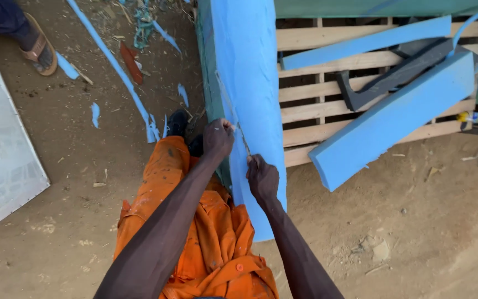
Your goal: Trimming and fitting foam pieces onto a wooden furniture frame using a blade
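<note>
Gripping a thin metal tool [243, 139], both hands work at a long blue foam slab [250, 72]. The left hand [217, 137] is closed tight at the upper end of the tool. The right hand [261, 177] is closed tight at the lower end, nearer the person. The tool is too thin to tell just what it is. It runs slanted between the two fists and lies on the foam, close to the foam's left edge. The foam's long side runs away from the person, up toward a wooden pallet [305, 105]. The foam reaches down past both hands, over the person's orange trousers [195, 243]. A second blue foam block [394, 119] rests on the pallet to the right. Blue foam scraps [117, 66] lie on the dirt ground [416, 238].
</note>
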